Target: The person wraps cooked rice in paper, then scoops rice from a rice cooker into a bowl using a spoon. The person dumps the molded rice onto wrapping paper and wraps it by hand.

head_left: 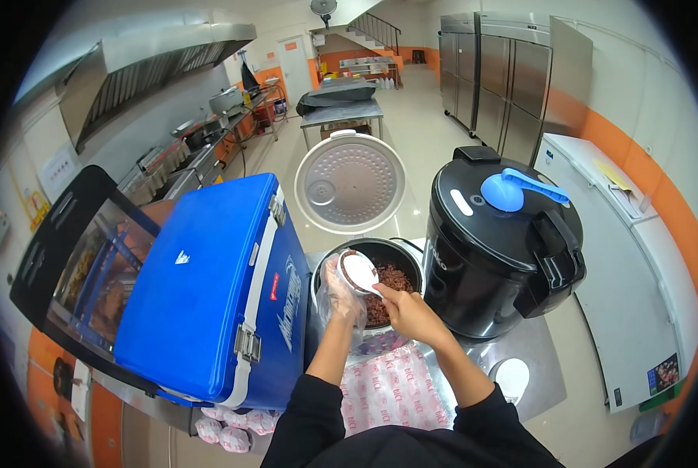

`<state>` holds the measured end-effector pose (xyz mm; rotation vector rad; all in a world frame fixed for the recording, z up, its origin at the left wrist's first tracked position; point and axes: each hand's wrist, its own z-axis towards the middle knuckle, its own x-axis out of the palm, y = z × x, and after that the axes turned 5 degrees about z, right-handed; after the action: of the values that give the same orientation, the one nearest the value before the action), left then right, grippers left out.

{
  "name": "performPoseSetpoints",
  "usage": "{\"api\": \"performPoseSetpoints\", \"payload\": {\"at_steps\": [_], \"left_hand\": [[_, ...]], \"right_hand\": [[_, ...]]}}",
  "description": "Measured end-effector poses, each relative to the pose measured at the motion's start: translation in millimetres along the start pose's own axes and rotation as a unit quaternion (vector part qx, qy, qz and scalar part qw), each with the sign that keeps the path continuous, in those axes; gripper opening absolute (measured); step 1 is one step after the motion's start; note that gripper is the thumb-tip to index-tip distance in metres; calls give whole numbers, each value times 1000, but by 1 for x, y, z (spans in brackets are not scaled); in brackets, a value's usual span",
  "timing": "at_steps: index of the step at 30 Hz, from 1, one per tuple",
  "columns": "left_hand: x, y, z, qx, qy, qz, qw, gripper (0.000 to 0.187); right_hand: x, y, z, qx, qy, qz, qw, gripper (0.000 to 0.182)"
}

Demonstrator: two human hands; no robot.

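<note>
Blue cooler box [201,288] at left. Left hand [338,295] — in clear plastic glove — cups a round cup [344,262] over reddish-brown rice [396,279] in an open rice cooker [382,341]; right hand [411,313] grips a white paddle [363,275] at the cup's mouth.

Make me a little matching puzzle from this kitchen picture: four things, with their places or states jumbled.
1. Dark rice
2. Blue scoop
3. Cooler box
4. Person's left hand

A. Resting on top of the black cooker
B. Covered in clear plastic
C. Inside the open pot
D. Standing to the left of the open pot

Pairs: 1-C, 2-A, 3-D, 4-B
</note>
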<state>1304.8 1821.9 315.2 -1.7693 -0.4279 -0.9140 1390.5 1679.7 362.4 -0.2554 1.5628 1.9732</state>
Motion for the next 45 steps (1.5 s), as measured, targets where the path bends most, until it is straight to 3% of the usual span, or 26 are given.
{"api": "performPoseSetpoints", "payload": {"at_steps": [2,3,8,11,14,17,18,20,22,24,26,28,29,30,32,33,36,37,38,41,45], "left_hand": [[-5,4,0,-24,3,10,1000,35],[-7,6,2,-26,4,13,1000,35],[-9,10,9,-55,19,-36,998,37],[-1,0,0,-51,43,-20,998,35],[-1,2,0,-70,40,-18,997,34],[-3,8,8,-30,4,-26,999,33],[-2,5,6,-26,3,-29,999,33],[-3,-1,-2,-41,39,2,998,41],[-8,1,-5,-25,26,3,999,43],[-9,-3,-3,-3,17,4,1000,46],[-9,-6,-1,-3,-5,-37,999,48],[-10,-8,-1,-8,8,-38,999,48],[-10,-5,1,12,7,-42,999,47],[-11,0,4,31,5,-47,998,46],[-8,7,3,69,-22,-18,997,41],[-9,10,3,54,-11,-29,998,40],[-15,6,4,5,3,-28,1000,41],[-15,0,2,-28,7,-19,999,44],[-15,-5,-2,-27,4,-22,999,44],[1,-31,-16,-133,28,48,990,55],[3,-38,-14,-122,52,117,984,54]], "right_hand": [[-10,-3,5,-23,47,-42,998,32],[-16,3,10,11,71,-51,996,31],[-20,2,22,6,47,-122,991,29],[-55,34,22,28,6,-86,996,28],[-48,6,42,-19,-69,-50,996,28],[-30,20,21,38,-24,-38,998,29],[-9,-2,16,-19,-49,-45,998,29],[3,12,2,38,-6,-36,999,29],[-2,6,0,2,-9,-67,998,30],[-16,7,2,83,-17,67,994,28],[-11,-2,-2,97,-51,104,988,29],[-6,1,-6,92,-163,102,977,28],[5,-9,-6,61,-174,88,979,29],[7,4,-8,114,-126,77,982,30],[25,16,-16,70,-144,46,986,30],[38,11,-17,13,-164,55,985,30],[30,-7,-13,-16,-131,52,990,30],[6,8,-11,71,-66,48,994,29],[-10,6,-8,87,-32,48,995,30],[-28,-9,-9,-98,-82,46,991,34],[-44,-5,-12,-114,4,-34,993,45]]}}
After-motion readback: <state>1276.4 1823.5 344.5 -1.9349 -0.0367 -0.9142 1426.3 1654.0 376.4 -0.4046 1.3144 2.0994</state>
